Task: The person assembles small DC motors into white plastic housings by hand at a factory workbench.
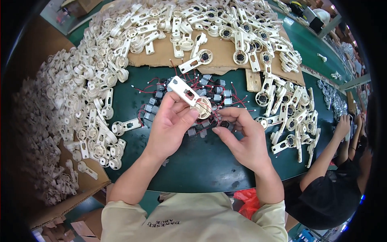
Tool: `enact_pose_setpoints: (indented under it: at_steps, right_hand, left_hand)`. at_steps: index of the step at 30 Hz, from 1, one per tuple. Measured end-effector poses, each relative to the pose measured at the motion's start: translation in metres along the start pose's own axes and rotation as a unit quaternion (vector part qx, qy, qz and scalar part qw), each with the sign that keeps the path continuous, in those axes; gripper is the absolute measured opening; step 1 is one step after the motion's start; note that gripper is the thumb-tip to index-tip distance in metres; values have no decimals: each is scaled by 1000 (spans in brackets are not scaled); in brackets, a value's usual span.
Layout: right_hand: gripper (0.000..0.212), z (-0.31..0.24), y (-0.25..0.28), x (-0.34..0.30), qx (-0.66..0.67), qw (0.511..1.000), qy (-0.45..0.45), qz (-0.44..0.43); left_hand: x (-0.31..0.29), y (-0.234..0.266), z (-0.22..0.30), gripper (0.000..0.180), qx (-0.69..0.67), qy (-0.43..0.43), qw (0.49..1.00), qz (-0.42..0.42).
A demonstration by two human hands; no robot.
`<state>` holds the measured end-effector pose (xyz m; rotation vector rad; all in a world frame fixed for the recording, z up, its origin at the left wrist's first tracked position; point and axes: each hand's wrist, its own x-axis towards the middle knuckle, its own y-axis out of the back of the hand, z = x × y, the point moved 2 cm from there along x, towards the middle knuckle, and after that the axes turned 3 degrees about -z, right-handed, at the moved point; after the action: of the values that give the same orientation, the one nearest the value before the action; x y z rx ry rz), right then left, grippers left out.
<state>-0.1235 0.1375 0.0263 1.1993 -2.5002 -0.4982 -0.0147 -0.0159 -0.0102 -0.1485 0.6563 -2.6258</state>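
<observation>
My left hand grips a cream plastic housing, a flat slotted handle with a round spoked ring at its end. The ring lies by the thumb, and the handle points up and left. Close to the ring, my right hand has thumb and fingers closed round a small dark motor; thin wires run from there toward the ring. Beneath and behind both hands lies a loose heap of small grey motors with red and dark wires.
Many cream housings are piled at left, spilling from a carton. More lie on cardboard at the back; several with dark centres sit at right. A wood block borders the cardboard. A co-worker's arm is at far right.
</observation>
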Motion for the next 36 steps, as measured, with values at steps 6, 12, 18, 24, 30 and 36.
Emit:
enact_pose_setpoints:
  at_steps: [6, 12, 18, 24, 30, 36]
  right_hand:
    - [22, 3, 6, -2, 70, 989, 70, -105]
    - [27, 12, 9, -2, 24, 999, -35, -31]
    - [29, 8, 8, -1, 60, 998, 16, -23]
    - [28, 16, 3, -3, 125, 992, 2, -6]
    - [30, 8, 6, -3, 96, 995, 10, -11]
    - [27, 7, 12, -6, 21, 999, -2, -27]
  left_hand:
    - [0, -1, 1, 28, -1, 14, 1000, 16]
    - [2, -4, 1, 31, 17, -16, 1000, 20]
    - [-1, -9, -1, 43, 54, 40, 996, -51]
    - [-6, -8, -11, 37, 68, 62, 992, -86]
    - [-7, -12, -9, 38, 55, 53, 994, -73]
    - [-4, -11, -5, 52, 11, 0, 1000, 13]
